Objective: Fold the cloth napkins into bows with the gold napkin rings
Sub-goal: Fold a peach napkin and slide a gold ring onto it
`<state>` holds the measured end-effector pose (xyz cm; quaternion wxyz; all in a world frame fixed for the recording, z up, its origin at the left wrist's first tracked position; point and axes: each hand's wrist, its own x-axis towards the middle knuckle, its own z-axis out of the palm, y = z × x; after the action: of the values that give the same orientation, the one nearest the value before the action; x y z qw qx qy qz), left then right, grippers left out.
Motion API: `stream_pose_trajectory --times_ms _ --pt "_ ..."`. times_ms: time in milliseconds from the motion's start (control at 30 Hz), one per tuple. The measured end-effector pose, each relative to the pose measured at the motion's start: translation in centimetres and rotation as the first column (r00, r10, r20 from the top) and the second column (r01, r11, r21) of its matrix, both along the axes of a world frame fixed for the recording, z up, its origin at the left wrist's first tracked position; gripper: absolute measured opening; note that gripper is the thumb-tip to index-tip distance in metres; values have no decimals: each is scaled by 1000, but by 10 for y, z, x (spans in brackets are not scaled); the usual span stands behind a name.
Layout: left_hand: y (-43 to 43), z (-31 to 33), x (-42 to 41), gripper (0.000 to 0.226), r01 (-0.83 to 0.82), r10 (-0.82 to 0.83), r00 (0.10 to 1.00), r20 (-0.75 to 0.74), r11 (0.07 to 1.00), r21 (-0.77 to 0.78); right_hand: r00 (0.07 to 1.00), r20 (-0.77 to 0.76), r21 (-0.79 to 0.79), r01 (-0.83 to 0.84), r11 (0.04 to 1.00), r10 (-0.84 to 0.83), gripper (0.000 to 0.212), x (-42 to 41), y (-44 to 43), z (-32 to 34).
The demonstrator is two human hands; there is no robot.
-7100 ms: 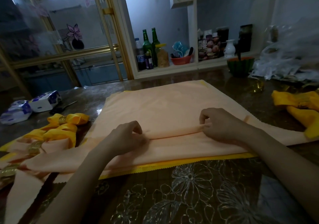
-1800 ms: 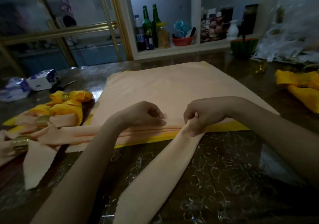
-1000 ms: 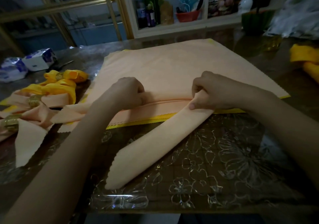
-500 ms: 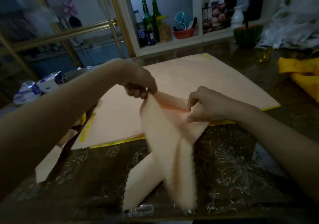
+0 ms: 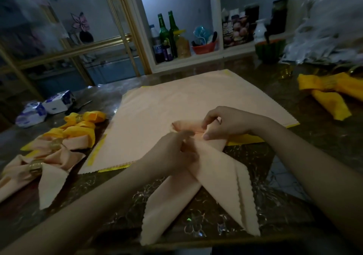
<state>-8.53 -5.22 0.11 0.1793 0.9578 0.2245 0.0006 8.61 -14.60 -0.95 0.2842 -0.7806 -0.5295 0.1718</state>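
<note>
A peach cloth napkin folded into a long strip [image 5: 225,178] lies crossed over itself near the table's front edge, its two tails pointing toward me and a small loop [image 5: 186,126] at the top. My left hand [image 5: 174,152] pinches the strip at the crossing. My right hand [image 5: 229,123] pinches the loop just above it. Under them lies a stack of flat peach and yellow napkins [image 5: 176,107]. Finished bows with gold napkin rings [image 5: 35,166] sit at the left.
A yellow bow [image 5: 330,90] lies at the right, with loose gold rings [image 5: 284,74] behind it. Tissue packs [image 5: 47,105] and scissors sit at the far left. A green bowl [image 5: 270,48], plastic bags and a shelf with bottles [image 5: 169,37] line the back. The table [image 5: 306,162] has a clear floral cover.
My left hand swung the strip's left end over to the right and down, so both tails now cross toward me. It now pinches the crossing while my right hand stays on the loop.
</note>
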Motion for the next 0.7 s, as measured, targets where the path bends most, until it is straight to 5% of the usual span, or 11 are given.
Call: stream_pose_trajectory --times_ms 100,200,333,533,700 --pt "-2 3 6 50 -16 39 998 -56 936 353 999 -8 -26 -31 999 31 22 -1 -2 3" --pt "-5 9 23 47 75 -5 988 -154 887 456 999 -25 -30 -28 999 28 23 -1 -5 4" --pt "1 19 46 37 198 -104 940 -326 943 270 998 -60 -23 -20 1000 19 29 1 -3 4" --pt "6 26 65 25 180 -170 902 -396 984 -12 977 -210 51 -11 999 21 30 9 -13 6" --pt "0 32 83 27 245 -203 918 -340 966 87 969 -220 234 167 958 -115 12 28 -54 16"
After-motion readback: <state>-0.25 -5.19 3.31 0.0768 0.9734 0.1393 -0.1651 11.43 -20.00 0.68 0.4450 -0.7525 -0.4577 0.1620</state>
